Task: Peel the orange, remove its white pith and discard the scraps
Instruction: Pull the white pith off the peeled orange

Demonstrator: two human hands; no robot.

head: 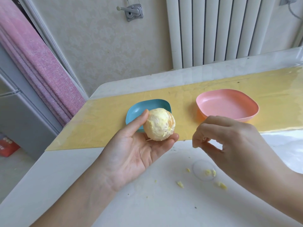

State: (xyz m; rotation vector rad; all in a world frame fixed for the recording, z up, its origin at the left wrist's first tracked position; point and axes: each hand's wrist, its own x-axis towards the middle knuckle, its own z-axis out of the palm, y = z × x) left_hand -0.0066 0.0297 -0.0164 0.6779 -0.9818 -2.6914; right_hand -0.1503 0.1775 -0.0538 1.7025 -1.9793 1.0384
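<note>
The peeled orange (159,125), still coated in pale white pith with a bit of orange flesh showing at its right, sits in my left hand (136,149). That hand is palm up, with thumb and fingers cupped round the fruit. My right hand (229,138) hovers to the right of it, apart from the fruit, fingertips drawn together near the thumb; whether a bit of pith is pinched there I cannot tell. Small yellow-white scraps (208,172) lie on the white table below the right hand.
A blue dish (139,108) stands on the yellow mat (101,122) just behind the orange. A pink dish (229,105) stands on it further right. A round clear disc (199,169) lies on the white table (147,194). Wall and radiator stand behind.
</note>
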